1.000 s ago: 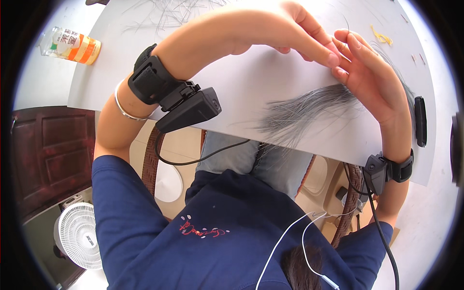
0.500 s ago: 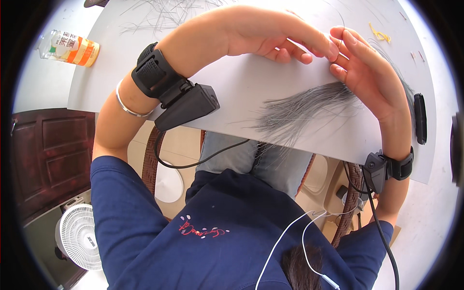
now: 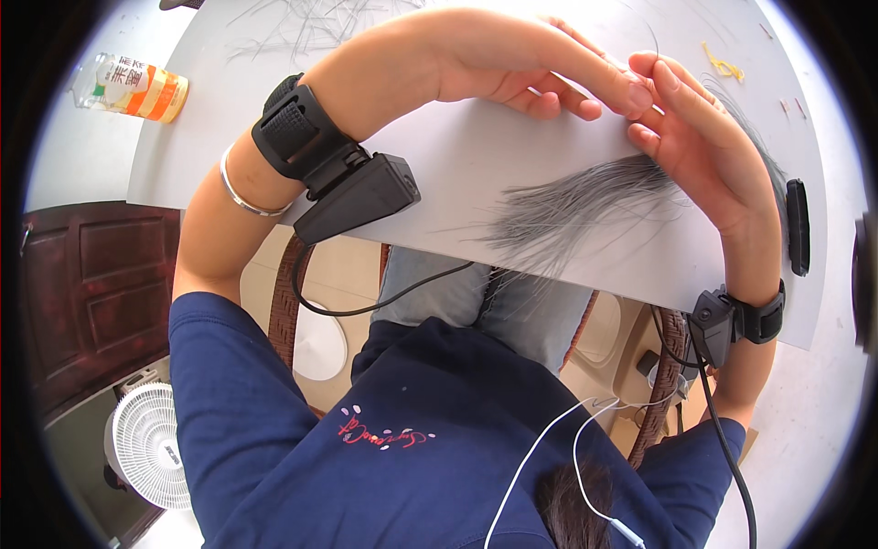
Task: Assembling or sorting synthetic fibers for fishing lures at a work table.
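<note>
Near the far right of the table my left hand (image 3: pixel 558 78) reaches across, its thumb and index fingertip closed together; what is between them is hidden. My right hand (image 3: pixel 700 133) meets it fingertip to fingertip, thumb and index pinched. A thin grey strand (image 3: pixel 656 35) curves up out of the right fingertips. Beneath and behind the right hand lies a loose bundle of grey wire-like strands (image 3: pixel 585 197), its frayed ends fanning left toward the table's near edge.
More loose strands (image 3: pixel 302 27) are scattered at the table's far left. A yellow tie (image 3: pixel 722 62) lies at far right, a black flat object (image 3: pixel 797 227) by the right forearm. A bottle with an orange label (image 3: pixel 133 87) lies far left. Cables hang from both wrist-mounted devices.
Both hands have shifted very slightly to the right, the left a little more. Their fingertips stay together, and the bundle lies as before.
</note>
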`<state>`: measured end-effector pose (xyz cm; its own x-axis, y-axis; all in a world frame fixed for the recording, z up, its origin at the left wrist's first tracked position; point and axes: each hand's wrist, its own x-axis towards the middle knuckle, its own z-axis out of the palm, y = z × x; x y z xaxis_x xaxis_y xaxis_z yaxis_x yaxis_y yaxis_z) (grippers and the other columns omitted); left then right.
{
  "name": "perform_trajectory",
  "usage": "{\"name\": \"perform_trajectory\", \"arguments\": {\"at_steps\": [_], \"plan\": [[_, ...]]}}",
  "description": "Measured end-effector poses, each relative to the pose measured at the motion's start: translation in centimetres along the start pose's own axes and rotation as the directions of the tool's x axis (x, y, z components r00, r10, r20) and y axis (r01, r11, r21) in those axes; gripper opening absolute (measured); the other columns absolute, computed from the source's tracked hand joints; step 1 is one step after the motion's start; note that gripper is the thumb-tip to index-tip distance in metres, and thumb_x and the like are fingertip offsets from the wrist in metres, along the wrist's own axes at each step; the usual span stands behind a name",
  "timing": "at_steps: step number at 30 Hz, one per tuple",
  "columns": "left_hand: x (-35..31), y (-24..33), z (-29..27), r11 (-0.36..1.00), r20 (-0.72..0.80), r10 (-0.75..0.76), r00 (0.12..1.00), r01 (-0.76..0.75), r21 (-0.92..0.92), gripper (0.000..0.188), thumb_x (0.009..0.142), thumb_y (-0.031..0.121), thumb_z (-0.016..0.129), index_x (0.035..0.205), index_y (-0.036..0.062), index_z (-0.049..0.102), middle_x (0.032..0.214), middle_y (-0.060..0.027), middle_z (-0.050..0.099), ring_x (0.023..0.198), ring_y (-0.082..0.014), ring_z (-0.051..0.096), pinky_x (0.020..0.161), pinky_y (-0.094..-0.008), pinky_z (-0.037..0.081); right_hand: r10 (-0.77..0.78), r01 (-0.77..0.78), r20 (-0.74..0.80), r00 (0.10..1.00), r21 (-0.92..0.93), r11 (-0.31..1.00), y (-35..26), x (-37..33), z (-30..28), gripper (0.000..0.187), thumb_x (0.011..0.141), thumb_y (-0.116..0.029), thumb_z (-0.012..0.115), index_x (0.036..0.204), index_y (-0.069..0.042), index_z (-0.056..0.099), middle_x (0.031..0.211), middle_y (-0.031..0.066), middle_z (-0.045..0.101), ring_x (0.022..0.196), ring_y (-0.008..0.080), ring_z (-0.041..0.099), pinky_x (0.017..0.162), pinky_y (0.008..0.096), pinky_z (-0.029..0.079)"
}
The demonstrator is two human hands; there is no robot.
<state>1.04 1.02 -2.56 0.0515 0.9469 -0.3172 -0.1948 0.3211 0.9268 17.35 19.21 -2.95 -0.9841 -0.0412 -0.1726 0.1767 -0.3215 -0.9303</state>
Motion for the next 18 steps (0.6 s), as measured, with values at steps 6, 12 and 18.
{"name": "perform_trajectory", "arguments": {"at_steps": [6, 12, 18], "plan": [[-0.23, 0.39, 0.37, 1.000, -0.029, -0.014, 0.999, 0.014, 0.012, 0.037, 0.086, 0.041, 0.074, 0.102, 0.0072, 0.070, 0.078, 0.0044, 0.061, 0.065, 0.0010, 0.051, 0.056, -0.0109, 0.038, -0.014, 0.013, -0.006, 1.000, -0.020, 1.000, 0.12, 0.01, -0.11, 0.037, 0.099, -0.029, 0.057, 0.126, -0.004, 0.056, 0.117, 0.0049, 0.056, 0.104, 0.0105, 0.053, 0.084, 0.0220, 0.045], [-0.32, 0.83, 0.86, 0.999, -0.064, -0.029, 0.998, 0.031, 0.035, 0.037, 0.088, 0.039, 0.073, 0.106, 0.0070, 0.071, 0.080, 0.0034, 0.061, 0.069, -0.0003, 0.053, 0.058, -0.0110, 0.040, -0.002, 0.001, -0.020, 1.000, -0.053, 0.999, 0.08, -0.01, -0.13, 0.037, 0.099, -0.028, 0.056, 0.127, -0.004, 0.056, 0.118, 0.0045, 0.056, 0.104, 0.0109, 0.052, 0.085, 0.0212, 0.045], [-0.12, 0.53, 0.66, 1.000, -0.052, -0.001, 0.999, 0.001, -0.007, 0.033, 0.089, 0.036, 0.071, 0.106, 0.0080, 0.069, 0.085, 0.0037, 0.061, 0.074, -0.0004, 0.054, 0.058, -0.0114, 0.040, 0.001, -0.001, 0.016, 1.000, -0.051, 0.999, -0.04, 0.10, 0.04, 0.037, 0.099, -0.028, 0.056, 0.127, -0.004, 0.056, 0.117, 0.0042, 0.057, 0.100, 0.0109, 0.052, 0.084, 0.0213, 0.044]]}}
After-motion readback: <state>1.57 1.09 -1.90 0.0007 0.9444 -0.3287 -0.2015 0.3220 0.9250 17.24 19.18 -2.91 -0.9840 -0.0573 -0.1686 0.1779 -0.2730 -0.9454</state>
